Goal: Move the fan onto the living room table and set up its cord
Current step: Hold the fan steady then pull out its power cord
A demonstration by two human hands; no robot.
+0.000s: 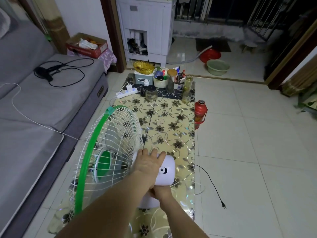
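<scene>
Our left hand (pixel 147 163) wraps the fan (pixel 109 152) motor housing; right hand (pixel 160 192) clasps its neck. The fan stands on the bench (pixel 171 121). Remaining: its plug (pixel 223 206) lies unconnected on the floor; strip (pixel 127 92) sits far end.

The white-caged table fan with a green rim (pixel 106 152) stands on the near end of the low floral-patterned table (pixel 173 131). The grey sofa (pixel 34 103) lies to its left. The black cord with a plug (pixel 212 184) trails over the floor to the table's right. The white power strip (pixel 126 92) lies at the table's far left.
</scene>
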